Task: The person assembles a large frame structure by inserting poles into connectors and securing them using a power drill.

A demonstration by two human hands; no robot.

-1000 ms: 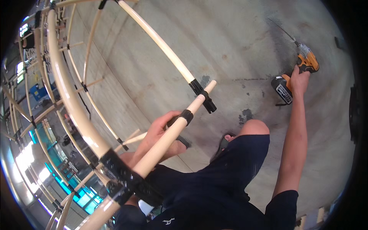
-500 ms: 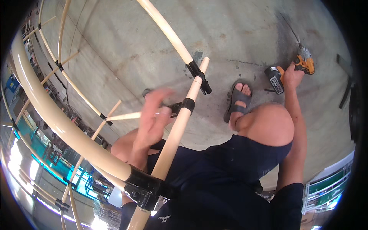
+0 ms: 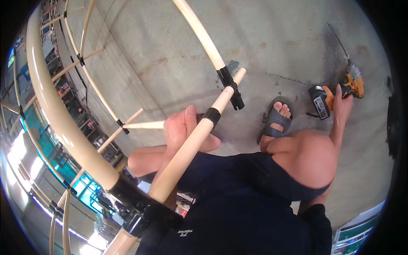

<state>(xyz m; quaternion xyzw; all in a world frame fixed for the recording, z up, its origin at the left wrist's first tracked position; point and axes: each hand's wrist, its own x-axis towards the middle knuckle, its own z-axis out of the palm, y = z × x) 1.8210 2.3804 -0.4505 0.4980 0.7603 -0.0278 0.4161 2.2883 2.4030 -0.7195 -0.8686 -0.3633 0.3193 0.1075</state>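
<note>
My left hand (image 3: 178,127) is closed around the black pipe joint (image 3: 211,117), where a thin cream cross pipe meets a sloping cream pipe (image 3: 182,163). The fingers hide most of that joint. Out to the right, my right hand (image 3: 342,106) grips the handle of an orange and black cordless drill (image 3: 353,83). Its long thin bit (image 3: 338,38) points away from me, and its battery (image 3: 319,102) faces my foot. A black connector (image 3: 229,87) lies at the end of another cream pipe (image 3: 199,34), beside the sloping pipe's far end.
A thick cream pipe (image 3: 63,114) curves along the left into a large black joint (image 3: 136,204) close to my body. More framework of pipes and joints (image 3: 82,60) stands beyond it. My sandalled foot (image 3: 278,119) rests on the concrete floor (image 3: 170,51).
My left hand, blurred and loosely spread before, has closed around the pipe joint. The whole view has shifted; my right hand still holds the drill.
</note>
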